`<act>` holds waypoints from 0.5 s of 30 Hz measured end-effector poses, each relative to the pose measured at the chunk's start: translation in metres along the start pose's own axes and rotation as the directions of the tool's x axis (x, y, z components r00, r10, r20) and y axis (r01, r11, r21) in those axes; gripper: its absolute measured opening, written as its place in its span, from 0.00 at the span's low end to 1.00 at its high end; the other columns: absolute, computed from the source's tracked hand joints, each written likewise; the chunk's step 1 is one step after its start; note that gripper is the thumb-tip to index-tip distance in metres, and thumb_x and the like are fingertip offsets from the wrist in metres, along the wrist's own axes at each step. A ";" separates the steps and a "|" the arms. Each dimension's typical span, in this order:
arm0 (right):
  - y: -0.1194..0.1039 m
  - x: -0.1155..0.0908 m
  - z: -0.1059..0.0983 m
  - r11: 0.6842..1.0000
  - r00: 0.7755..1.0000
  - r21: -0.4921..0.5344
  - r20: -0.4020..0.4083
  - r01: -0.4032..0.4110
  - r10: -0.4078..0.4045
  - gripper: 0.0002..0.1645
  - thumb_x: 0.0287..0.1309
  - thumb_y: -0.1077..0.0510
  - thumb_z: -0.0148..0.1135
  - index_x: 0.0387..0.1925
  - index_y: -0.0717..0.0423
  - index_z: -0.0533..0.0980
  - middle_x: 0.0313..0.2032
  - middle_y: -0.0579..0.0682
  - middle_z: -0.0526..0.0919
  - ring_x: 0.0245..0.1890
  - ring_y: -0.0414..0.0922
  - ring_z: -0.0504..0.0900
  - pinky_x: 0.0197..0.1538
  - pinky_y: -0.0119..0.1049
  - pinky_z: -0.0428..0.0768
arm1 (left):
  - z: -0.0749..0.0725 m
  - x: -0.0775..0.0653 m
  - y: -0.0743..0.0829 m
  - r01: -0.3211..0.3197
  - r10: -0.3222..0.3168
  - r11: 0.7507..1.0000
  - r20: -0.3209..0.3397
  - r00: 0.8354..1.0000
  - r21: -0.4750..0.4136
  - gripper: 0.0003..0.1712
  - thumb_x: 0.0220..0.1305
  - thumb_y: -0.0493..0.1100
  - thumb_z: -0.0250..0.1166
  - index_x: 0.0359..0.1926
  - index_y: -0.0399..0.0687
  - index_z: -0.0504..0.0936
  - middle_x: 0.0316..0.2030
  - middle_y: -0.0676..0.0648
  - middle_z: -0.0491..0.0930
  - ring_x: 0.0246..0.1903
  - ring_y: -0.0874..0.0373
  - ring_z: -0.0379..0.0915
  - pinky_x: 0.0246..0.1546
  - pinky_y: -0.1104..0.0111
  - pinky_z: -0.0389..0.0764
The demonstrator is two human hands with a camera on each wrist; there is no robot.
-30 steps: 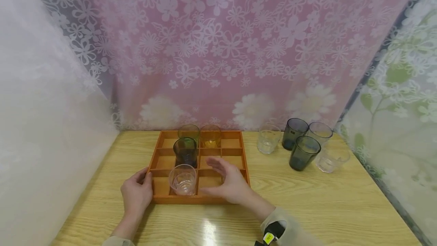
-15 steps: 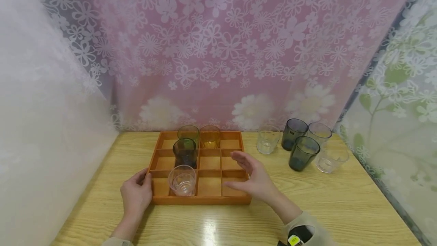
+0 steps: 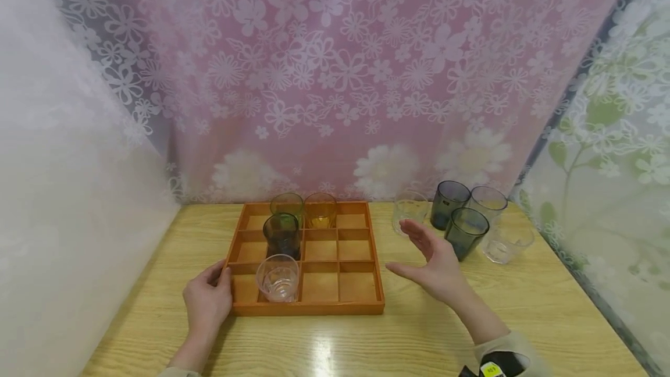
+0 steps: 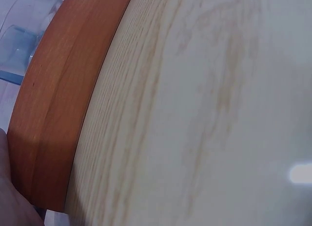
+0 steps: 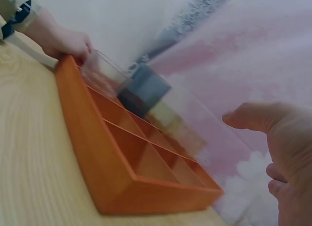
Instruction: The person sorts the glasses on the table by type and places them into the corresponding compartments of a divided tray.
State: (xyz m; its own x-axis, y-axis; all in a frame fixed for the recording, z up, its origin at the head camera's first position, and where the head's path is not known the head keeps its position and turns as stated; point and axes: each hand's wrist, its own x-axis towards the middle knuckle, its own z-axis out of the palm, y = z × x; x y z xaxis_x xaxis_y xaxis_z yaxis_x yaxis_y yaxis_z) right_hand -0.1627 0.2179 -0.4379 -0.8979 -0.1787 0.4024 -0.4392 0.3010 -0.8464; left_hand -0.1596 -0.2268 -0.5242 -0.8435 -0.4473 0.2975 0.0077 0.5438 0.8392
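My left hand point(image 3: 208, 301) grips the left wall of a divided wooden tray point(image 3: 309, 309) near its front corner. Within the tray's compartments stand a clear glass point(image 3: 278, 285) at the front, a dark glass point(image 3: 282, 238) behind it, then a green glass point(image 3: 287, 207) and an amber glass point(image 3: 321, 213) in the back row. To the right of the tray, my right hand point(image 3: 438, 266) hangs over the table, thumb and fingers spread wide and holding nothing. It is near a dark grey-green glass point(image 3: 467, 231) and partly covers a clear glass point(image 3: 410, 203).
Beyond the right hand, several glasses cluster on the wooden table point(image 3: 419, 330): a blue-grey glass point(image 3: 450, 205), a pale purplish glass point(image 3: 489, 201) and a clear faceted glass point(image 3: 499, 249). A pink floral curtain point(image 3: 314, 103) borders the table at the back.
My right hand has moved from above the tray rightward, past its right edge, towards the loose glasses, fingers still spread. The left hand stays on the tray; the glasses have not moved.
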 end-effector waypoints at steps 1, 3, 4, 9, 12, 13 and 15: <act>0.000 0.000 -0.004 1.000 1.000 -0.020 -0.020 0.003 -0.003 0.51 0.48 0.69 0.84 0.71 0.69 0.68 0.68 0.59 0.76 0.69 0.59 0.73 0.68 0.29 0.69 | 0.000 0.000 0.000 -0.002 0.002 1.000 0.001 1.000 -0.001 0.14 0.73 0.36 0.66 0.55 0.34 0.89 0.45 0.35 0.89 0.42 0.44 0.87 0.31 0.88 0.71; 0.001 0.000 -0.013 0.998 0.999 -0.055 -0.052 -0.003 0.000 0.50 0.48 0.69 0.85 0.71 0.70 0.69 0.67 0.59 0.76 0.69 0.60 0.72 0.69 0.28 0.68 | 0.000 0.000 -0.001 -0.004 0.004 1.000 0.001 1.000 -0.002 0.14 0.73 0.36 0.66 0.55 0.34 0.89 0.45 0.35 0.89 0.42 0.44 0.87 0.31 0.88 0.71; 0.001 0.000 -0.017 0.997 0.998 -0.080 -0.067 -0.010 0.005 0.50 0.48 0.68 0.85 0.71 0.70 0.68 0.67 0.59 0.76 0.69 0.61 0.72 0.69 0.27 0.68 | 0.000 0.000 -0.001 -0.005 0.005 1.000 0.001 1.000 -0.002 0.14 0.73 0.36 0.66 0.55 0.34 0.89 0.45 0.35 0.89 0.43 0.44 0.87 0.31 0.88 0.71; 0.004 -0.001 -0.037 0.981 0.989 -0.178 -0.139 -0.071 0.046 0.51 0.51 0.64 0.85 0.72 0.67 0.68 0.68 0.60 0.74 0.71 0.62 0.70 0.65 0.18 0.65 | 0.000 0.000 -0.001 -0.010 0.010 1.000 -0.003 1.000 -0.001 0.14 0.73 0.36 0.66 0.55 0.33 0.88 0.45 0.34 0.89 0.42 0.43 0.87 0.32 0.89 0.71; 0.006 -0.001 -0.050 0.972 0.981 -0.214 -0.182 -0.099 0.060 0.51 0.51 0.64 0.85 0.73 0.66 0.67 0.69 0.61 0.74 0.71 0.62 0.70 0.64 0.17 0.65 | 0.000 0.000 0.000 -0.010 0.010 1.000 -0.003 1.000 0.000 0.14 0.73 0.35 0.66 0.55 0.33 0.88 0.45 0.34 0.89 0.43 0.43 0.87 0.32 0.89 0.70; 0.007 -0.001 -0.054 0.967 0.979 -0.231 -0.195 -0.111 0.065 0.51 0.51 0.63 0.85 0.73 0.66 0.67 0.69 0.61 0.74 0.71 0.62 0.70 0.64 0.18 0.66 | 0.000 0.000 0.000 -0.009 0.009 1.000 -0.001 1.000 -0.002 0.14 0.73 0.35 0.66 0.55 0.33 0.88 0.45 0.34 0.89 0.43 0.43 0.87 0.32 0.89 0.71; 0.009 -0.001 -0.061 0.961 0.973 -0.244 -0.218 -0.128 0.074 0.52 0.52 0.63 0.84 0.74 0.66 0.67 0.70 0.62 0.73 0.72 0.63 0.69 0.64 0.17 0.65 | 0.000 0.000 0.000 0.000 0.000 1.000 0.002 1.000 -0.005 0.15 0.73 0.36 0.66 0.55 0.33 0.88 0.46 0.34 0.89 0.43 0.43 0.87 0.32 0.89 0.71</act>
State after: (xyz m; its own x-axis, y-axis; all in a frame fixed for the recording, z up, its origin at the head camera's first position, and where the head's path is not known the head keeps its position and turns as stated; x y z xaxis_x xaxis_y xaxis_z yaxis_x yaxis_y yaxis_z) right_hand -0.1672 0.2783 -0.4250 -0.9129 0.0526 0.4047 -0.3146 0.5410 -0.7800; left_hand -0.1596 -0.2268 -0.5246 -0.8445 -0.4459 0.2968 0.0104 0.5403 0.8414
